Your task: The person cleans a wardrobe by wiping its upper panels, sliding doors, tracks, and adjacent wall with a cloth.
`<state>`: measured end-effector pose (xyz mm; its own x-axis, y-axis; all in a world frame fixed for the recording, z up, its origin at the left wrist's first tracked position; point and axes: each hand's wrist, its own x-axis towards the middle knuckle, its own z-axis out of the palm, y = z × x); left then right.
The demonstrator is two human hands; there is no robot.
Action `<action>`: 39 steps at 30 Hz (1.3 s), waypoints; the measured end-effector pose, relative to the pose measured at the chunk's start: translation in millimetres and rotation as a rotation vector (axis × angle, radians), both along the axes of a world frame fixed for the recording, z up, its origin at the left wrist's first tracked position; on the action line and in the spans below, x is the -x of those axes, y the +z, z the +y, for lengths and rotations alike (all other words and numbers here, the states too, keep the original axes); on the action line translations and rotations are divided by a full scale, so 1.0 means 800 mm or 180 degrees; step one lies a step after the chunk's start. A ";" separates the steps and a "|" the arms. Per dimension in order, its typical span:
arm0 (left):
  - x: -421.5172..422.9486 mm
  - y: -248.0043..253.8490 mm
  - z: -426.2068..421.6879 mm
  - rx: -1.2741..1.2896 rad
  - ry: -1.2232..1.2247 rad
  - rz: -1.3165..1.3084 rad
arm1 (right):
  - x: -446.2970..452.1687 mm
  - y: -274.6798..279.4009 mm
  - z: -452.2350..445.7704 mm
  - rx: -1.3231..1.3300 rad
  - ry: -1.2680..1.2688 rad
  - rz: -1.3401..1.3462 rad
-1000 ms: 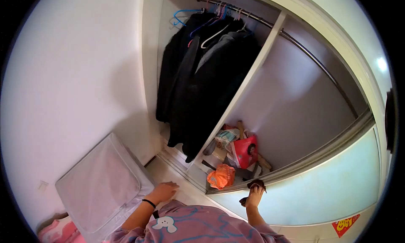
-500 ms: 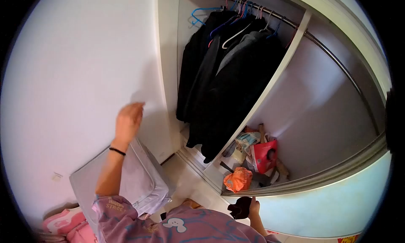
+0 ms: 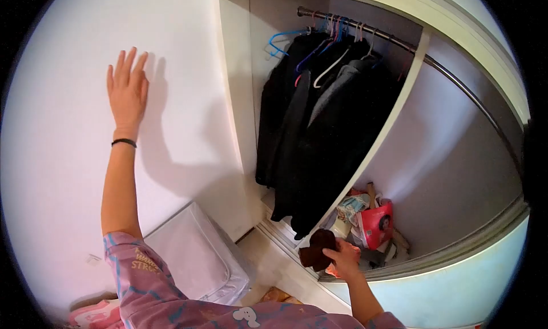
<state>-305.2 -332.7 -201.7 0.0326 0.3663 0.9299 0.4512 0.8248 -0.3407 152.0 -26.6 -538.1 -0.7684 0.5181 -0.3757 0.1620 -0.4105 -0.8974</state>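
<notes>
My left hand (image 3: 127,92) is raised at the upper left against the white wall (image 3: 177,21), fingers spread, nothing in it; whether it touches the wall I cannot tell. A black band circles that wrist. In my right hand (image 3: 345,259) is a dark brown item (image 3: 317,249), pinched between thumb and fingers at the front of the wardrobe's lower edge. It looks soft and folded; its kind I cannot make out. Behind this hand an orange bundle (image 3: 332,270) is mostly hidden. A red bag (image 3: 375,226) lies just beyond, among other things on the wardrobe floor.
Dark clothes (image 3: 337,140) hang from a metal rail (image 3: 394,39) left of the wardrobe's divider (image 3: 394,118). A pale grey fabric storage box (image 3: 191,255) stands against the wall at the lower left. Pink fabric (image 3: 97,316) lies beside it, and a patterned brown item (image 3: 278,295) is on the floor.
My left hand has risen from above the storage box to high on the wall, its fingers spreading. My right hand has lifted the brown item from the wardrobe's edge and turned it. The view has shifted.
</notes>
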 end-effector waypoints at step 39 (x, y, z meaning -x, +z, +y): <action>0.140 0.028 -0.154 0.0371 -0.0373 0.0478 | 0.742 0.441 -0.017 -0.4418 -0.2090 0.2908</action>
